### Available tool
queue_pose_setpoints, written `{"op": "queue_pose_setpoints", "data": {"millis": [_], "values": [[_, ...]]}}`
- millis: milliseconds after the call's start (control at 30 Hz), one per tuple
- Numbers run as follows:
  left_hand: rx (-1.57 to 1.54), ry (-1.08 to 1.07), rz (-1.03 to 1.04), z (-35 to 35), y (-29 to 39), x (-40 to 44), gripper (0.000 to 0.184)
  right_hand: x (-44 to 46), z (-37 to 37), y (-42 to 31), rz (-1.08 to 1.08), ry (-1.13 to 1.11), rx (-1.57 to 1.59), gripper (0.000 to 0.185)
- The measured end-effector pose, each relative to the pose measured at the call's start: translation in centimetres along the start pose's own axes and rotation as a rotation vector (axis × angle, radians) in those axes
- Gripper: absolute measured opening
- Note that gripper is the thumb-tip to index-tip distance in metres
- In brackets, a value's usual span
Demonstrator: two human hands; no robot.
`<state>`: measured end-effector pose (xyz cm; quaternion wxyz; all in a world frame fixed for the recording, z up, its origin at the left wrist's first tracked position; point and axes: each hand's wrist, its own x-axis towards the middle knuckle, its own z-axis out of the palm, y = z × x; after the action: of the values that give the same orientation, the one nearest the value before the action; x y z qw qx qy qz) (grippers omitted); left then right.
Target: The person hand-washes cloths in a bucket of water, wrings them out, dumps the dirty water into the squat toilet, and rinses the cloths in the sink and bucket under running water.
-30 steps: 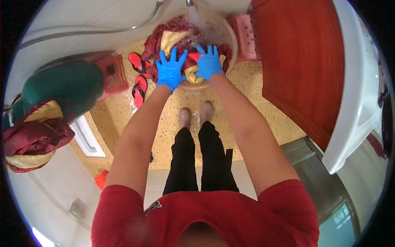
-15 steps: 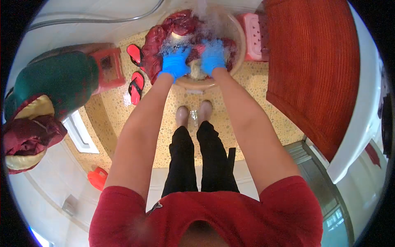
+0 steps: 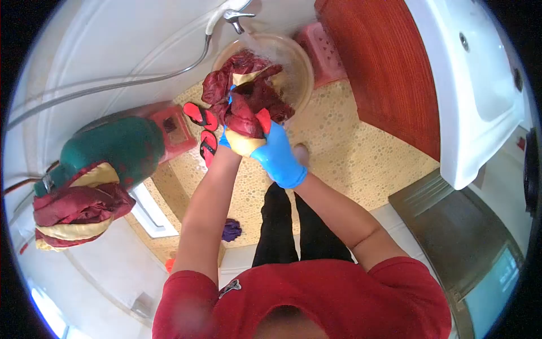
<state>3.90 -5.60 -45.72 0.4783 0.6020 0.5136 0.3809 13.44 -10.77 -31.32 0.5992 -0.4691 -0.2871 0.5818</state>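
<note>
A wet maroon cloth (image 3: 243,116) with cream-yellow parts is lifted up toward me, its far end trailing into a round beige basin (image 3: 309,85). My right hand (image 3: 280,160), in a blue glove, is closed on the near end of the cloth. My left hand (image 3: 225,139), also blue-gloved, is mostly hidden behind the bunched cloth and grips it from the left; only bits of glove show. Water runs from a chrome tap (image 3: 233,17) into the basin.
Pink plastic stools (image 3: 322,53) stand beside the basin and at left. Red flip-flops (image 3: 201,116) lie on the pebbled floor. A green gas cylinder (image 3: 116,150) lies left, with more maroon cloth (image 3: 84,206) near it. A wooden cabinet (image 3: 389,73) and white sink (image 3: 451,101) stand right.
Both hands have come up out of the basin water toward me, now gripping part of the cloth. The view has shifted, bringing the tap and sink into sight.
</note>
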Motion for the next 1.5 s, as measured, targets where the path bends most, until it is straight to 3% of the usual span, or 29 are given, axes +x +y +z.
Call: {"op": "queue_pose_setpoints", "data": {"millis": [67,133,233,300,367,433,500,533,667,733,767,800,833,900,933,967,1000,1167,1233,1267,1333,1433,1500], "values": [[-0.114,-0.035,-0.044,-0.1,0.1,-0.2,0.053,-0.5,-0.3,0.4,0.088,-0.047,0.155,0.048],[-0.24,-0.064,-0.084,0.1,-0.1,0.2,0.05,0.1,-0.7,1.2,0.191,-0.165,0.57,0.046],[-0.451,-0.09,-0.158,0.9,-0.9,0.5,0.046,3.4,-0.8,2.6,0.342,-0.068,0.796,0.044],[-0.592,-0.087,-0.21,1.0,-1.7,0.5,0.044,7.7,-2.3,4.1,0.143,0.139,0.123,0.026],[-0.734,-0.079,-0.262,0.7,-2.6,0.3,0.042,12.2,-5.1,6.4,-0.007,0.034,-0.741,0.029],[-0.87,-0.072,-0.315,0.0,-3.3,0.0,0.04,15.7,-8.9,11.6,0.066,0.131,-0.767,0.027],[-0.736,-0.191,-0.415,-0.9,0.3,0.8,0.041,16.8,-12.9,11.5,0.021,0.001,-1.265,0.034],[-0.914,-0.133,-0.698,-1.4,1.2,1.3,0.04,17.5,-14.4,11.4,0.089,0.065,-1.354,0.036],[-0.949,-0.031,-0.85,-2.0,1.4,2.2,0.043,18.2,-18.2,9.4,0.125,0.324,-1.493,0.034],[-0.395,-0.059,-0.883,-1.8,0.8,2.5,0.063,17.8,-19.2,9.5,0.084,0.335,-1.513,0.034],[-0.399,-0.057,-0.886,-1.4,-0.1,2.4,0.063,17.6,-19.4,9.7,0.041,0.354,-1.519,0.034],[0.1,-0.063,-0.532,-0.9,-1.4,2.2,0.07,17.4,-18.5,9.2,0.202,0.218,-1.676,0.036],[0.582,-0.066,-0.153,-0.4,-2.7,2.2,0.077,17.0,-17.8,9.8,0.202,0.214,-1.677,0.036],[0.696,-0.162,-0.082,0.7,-3.7,3.2,0.085,16.6,-16.8,11.4,-0.415,0.123,-1.741,0.04],[0.923,-0.311,-0.098,1.3,-4.2,3.4,0.084,16.4,-16.2,12.2,-0.417,0.124,-1.743,0.04],[1.147,-0.466,-0.114,2.1,-4.8,3.4,0.083,15.9,-15.4,12.8,-0.471,-0.085,-1.817,0.041],[1.174,-0.531,-0.294,2.8,-3.5,3.9,0.079,15.6,-14.9,13.5,-0.521,-0.3,-1.882,0.042],[1.218,-0.589,-0.266,3.2,-7.3,5.0,0.078,16.8,-15.4,18.5,-0.442,-0.314,-1.978,0.037],[1.118,-0.585,-0.104,2.8,-11.1,5.3,0.071,17.7,-14.8,19.0,-0.12,-0.37,-1.971,0.034],[1.116,-0.586,-0.099,2.7,-11.1,5.3,0.071,17.7,-14.8,19.7,-0.12,-0.364,-1.974,0.034],[1.108,-0.621,-0.211,3.1,-10.6,5.4,0.067,17.4,-15.1,20.4,-0.402,-0.134,-2.077,0.03],[0.903,-0.637,-0.235,2.1,-12.9,5.0,0.066,16.2,-15.5,19.1,-0.365,-0.207,-1.917,0.026],[0.639,-0.342,-0.054,1.3,-10.3,3.0,0.069,14.7,-14.2,16.6,-0.153,-0.173,-1.821,0.023]]}}
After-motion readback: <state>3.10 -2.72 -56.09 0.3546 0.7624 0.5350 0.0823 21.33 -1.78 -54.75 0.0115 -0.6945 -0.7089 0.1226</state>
